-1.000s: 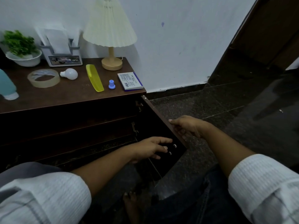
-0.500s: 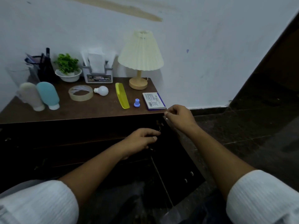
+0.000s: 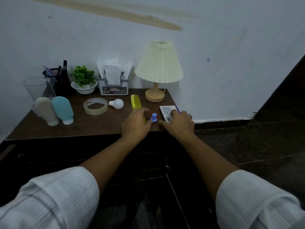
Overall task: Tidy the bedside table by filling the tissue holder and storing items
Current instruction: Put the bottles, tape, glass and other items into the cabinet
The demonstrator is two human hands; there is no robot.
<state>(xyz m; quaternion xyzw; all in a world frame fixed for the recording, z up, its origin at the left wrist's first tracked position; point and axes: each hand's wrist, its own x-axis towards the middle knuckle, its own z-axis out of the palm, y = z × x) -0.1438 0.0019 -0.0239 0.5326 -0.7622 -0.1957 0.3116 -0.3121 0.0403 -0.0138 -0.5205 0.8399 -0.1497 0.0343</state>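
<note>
On the dark wooden bedside table (image 3: pixel 92 126) a grey tissue holder (image 3: pixel 113 90) stands at the back with white tissues sticking up out of it. My left hand (image 3: pixel 136 125) lies over the near end of a yellow comb (image 3: pixel 135 101), its thumb beside a small blue stopper (image 3: pixel 153 117). My right hand (image 3: pixel 179 124) rests with its fingers on a white and blue box (image 3: pixel 166 110) at the table's right front corner. Neither object is lifted. Below the top, the cabinet door (image 3: pixel 179 192) hangs open toward me.
A cream lamp (image 3: pixel 158 70) stands at the back right. A tape roll (image 3: pixel 95 106), a white bulb (image 3: pixel 117 103), two squeeze bottles (image 3: pixel 54 111), a glass (image 3: pixel 37 87), a pen holder (image 3: pixel 59 78) and a potted plant (image 3: pixel 83 80) fill the left half. Dark floor lies to the right.
Both hands have left the open cabinet door and risen onto the tabletop, the left onto the comb, the right onto the box. My view has tilted upward.
</note>
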